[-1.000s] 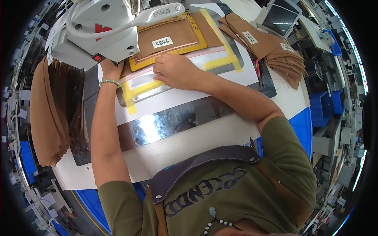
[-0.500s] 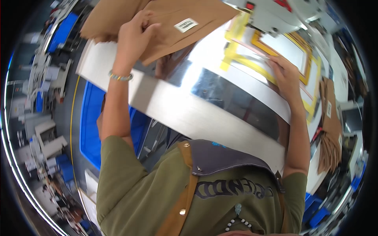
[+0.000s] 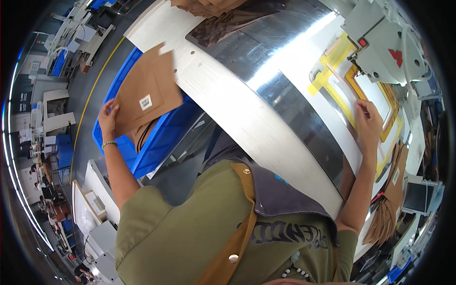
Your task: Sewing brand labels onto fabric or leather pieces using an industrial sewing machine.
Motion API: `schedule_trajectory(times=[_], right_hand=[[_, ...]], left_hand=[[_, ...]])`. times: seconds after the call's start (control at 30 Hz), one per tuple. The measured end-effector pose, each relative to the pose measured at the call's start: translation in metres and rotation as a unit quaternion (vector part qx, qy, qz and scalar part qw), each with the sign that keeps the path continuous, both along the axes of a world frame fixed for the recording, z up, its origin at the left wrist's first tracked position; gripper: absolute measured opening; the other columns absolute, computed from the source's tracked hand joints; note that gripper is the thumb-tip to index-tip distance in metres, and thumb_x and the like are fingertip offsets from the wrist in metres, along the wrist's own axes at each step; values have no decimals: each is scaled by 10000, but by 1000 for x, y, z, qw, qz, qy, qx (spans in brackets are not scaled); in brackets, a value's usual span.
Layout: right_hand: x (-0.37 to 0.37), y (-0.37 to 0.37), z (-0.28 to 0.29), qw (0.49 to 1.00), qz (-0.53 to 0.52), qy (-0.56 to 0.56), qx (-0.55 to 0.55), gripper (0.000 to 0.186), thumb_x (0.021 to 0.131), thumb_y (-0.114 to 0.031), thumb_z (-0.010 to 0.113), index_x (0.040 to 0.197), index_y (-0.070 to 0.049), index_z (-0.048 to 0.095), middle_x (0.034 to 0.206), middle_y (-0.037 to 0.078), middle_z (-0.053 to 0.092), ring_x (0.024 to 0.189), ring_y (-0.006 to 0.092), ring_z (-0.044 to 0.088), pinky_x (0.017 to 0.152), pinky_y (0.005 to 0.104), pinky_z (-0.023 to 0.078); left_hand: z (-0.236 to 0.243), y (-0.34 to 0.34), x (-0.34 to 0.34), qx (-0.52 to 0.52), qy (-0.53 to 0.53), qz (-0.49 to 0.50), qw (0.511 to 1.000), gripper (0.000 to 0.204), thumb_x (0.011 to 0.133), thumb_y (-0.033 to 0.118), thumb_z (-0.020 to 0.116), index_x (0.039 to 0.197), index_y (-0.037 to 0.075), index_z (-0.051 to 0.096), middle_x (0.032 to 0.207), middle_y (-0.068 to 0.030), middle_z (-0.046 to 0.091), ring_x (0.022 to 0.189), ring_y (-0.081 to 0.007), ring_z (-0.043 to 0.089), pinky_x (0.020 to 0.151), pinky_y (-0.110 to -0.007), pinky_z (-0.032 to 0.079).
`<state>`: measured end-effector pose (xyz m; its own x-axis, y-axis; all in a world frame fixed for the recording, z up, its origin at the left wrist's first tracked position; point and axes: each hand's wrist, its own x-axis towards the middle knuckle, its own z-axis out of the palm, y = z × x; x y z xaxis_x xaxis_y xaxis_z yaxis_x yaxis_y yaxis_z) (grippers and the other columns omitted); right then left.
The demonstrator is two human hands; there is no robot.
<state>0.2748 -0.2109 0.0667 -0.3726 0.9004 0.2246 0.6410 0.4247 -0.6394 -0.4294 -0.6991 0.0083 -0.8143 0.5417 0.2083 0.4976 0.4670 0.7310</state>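
Left hand (image 3: 109,118): fingers pinching the left edge of a brown panel (image 3: 166,90), thumb on one side. Panel hangs out past the bench (image 3: 213,69) edge, over the blue bin (image 3: 134,164). White label (image 3: 145,102) faces the camera. Panel's right edge comes close to the bench edge; can't tell if they touch. Top edge is blurred. More brown material (image 3: 143,134) shows in the bin under the panel's lower edge. Bin rim runs just below the bench edge, with gray floor on the bin's far side, so there's room to the left of the hand.

Right hand (image 3: 369,123): at the near side of the yellow frame (image 3: 351,76), fingers curled in. Can't tell if thumb and fingertips meet or grip the frame's edge. Tight spot: machine head (image 3: 387,54) sits over the frame's left corner, near the fingers. Yellow tape (image 3: 317,86) and a white sheet (image 3: 323,109) lie alongside.

Between hands: wide strip of bare bench and shiny metal plate (image 3: 304,130). Brown stack (image 3: 209,5) at the far bench end, another pile (image 3: 385,221) beside the right forearm.
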Motion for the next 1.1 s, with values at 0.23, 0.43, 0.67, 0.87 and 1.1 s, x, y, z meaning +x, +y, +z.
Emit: schedule_trajectory(times=[0.23, 0.43, 0.67, 0.87, 1.1], right_hand=[[0, -1, 3, 998, 21, -34, 38, 179, 1005, -97, 696, 1120, 27, 756, 1010, 118, 752, 907, 181, 696, 866, 296, 541], [-3, -4, -1, 1000, 3, 8, 26, 193, 1031, -103, 684, 1156, 28, 749, 987, 58, 713, 898, 109, 631, 830, 271, 508], [-1, -2, -1, 998, 32, -25, 45, 188, 1026, -92, 680, 1157, 23, 751, 1002, 77, 731, 905, 132, 663, 838, 278, 526], [-1, -10, 8, 999, 15, -38, 33, 183, 1023, -87, 680, 1147, 26, 754, 1016, 97, 748, 908, 155, 689, 847, 288, 544], [-5, -2, 5, 998, 41, -35, 30, 197, 1027, -94, 675, 1164, 26, 750, 1019, 109, 740, 908, 166, 683, 864, 294, 539]], left_hand=[[-76, -103, -18, -260, -2, 200, 945, 620, 840, 156, 869, 1410, 17, 669, 1280, -193, 749, 1173, -259, 728, 1008, -373, 568], [-138, -97, -12, -289, -59, 313, 903, 750, 924, 475, 761, 1427, -62, 615, 1364, -311, 684, 1292, -432, 665, 1056, -478, 543], [-122, -78, -2, -117, -47, 363, 923, 704, 931, 488, 774, 1367, -53, 664, 1351, -272, 698, 1238, -376, 688, 1084, -425, 521], [-34, 12, 37, -18, 273, 105, 956, 532, 909, 31, 667, 1438, 87, 670, 1358, -170, 723, 1247, -350, 692, 1075, -415, 530], [-73, -98, 35, -238, 109, 243, 934, 570, 994, 266, 646, 1515, 41, 594, 1541, -234, 586, 1369, -390, 613, 1133, -452, 497]])
